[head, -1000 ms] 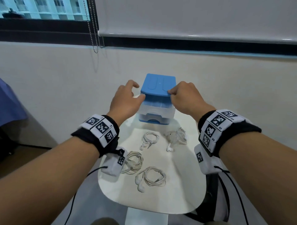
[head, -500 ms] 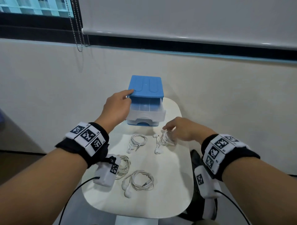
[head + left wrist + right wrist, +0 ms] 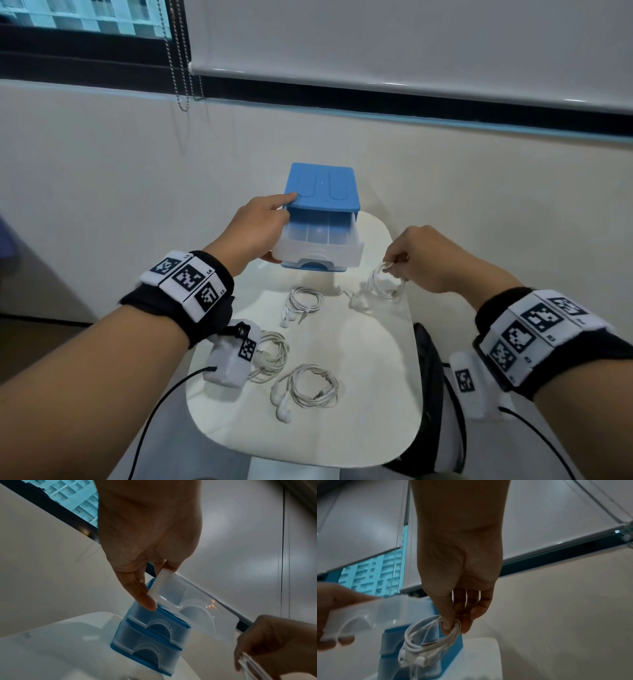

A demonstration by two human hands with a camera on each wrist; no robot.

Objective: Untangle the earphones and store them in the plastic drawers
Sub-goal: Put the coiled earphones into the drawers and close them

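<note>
A small drawer unit with a blue top [image 3: 322,190] stands at the far end of the white table [image 3: 363,404]. Its clear top drawer [image 3: 318,240] is pulled out. My left hand [image 3: 270,222] grips that drawer's left front corner [image 3: 164,588], with the index finger lying on the blue top. My right hand [image 3: 397,265] pinches a coiled white earphone [image 3: 383,286] and holds it a little above the table, right of the drawer. In the right wrist view the coil [image 3: 428,639] hangs from thumb and fingers. Three more earphone coils lie on the table [image 3: 303,303] [image 3: 272,353] [image 3: 308,387].
The two lower drawers [image 3: 150,642] are closed. A pale wall rises right behind the unit. A dark chair part [image 3: 426,363] sits at the table's right edge. Black wrist-camera cables [image 3: 161,397] hang off the near left side.
The top drawer now stands further out in my left hand. My right hand has lifted the earphone coil off the table and moved it to the right.
</note>
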